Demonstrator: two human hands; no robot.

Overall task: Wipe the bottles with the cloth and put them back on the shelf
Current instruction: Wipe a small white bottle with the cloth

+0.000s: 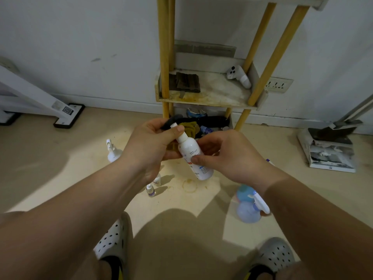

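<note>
White bottle in right hand, cloth (olive) in left hand

Left hand holds cloth against the white bottle, right hand grips its body.

Dim indoor light from above and behind leaves a pale warm pool on the floor, the person's broad, soft-edged shadow spreading across the foreground. Wide-angle distortion splays the shelf posts outward; corners darken and fine detail is soft.
</note>
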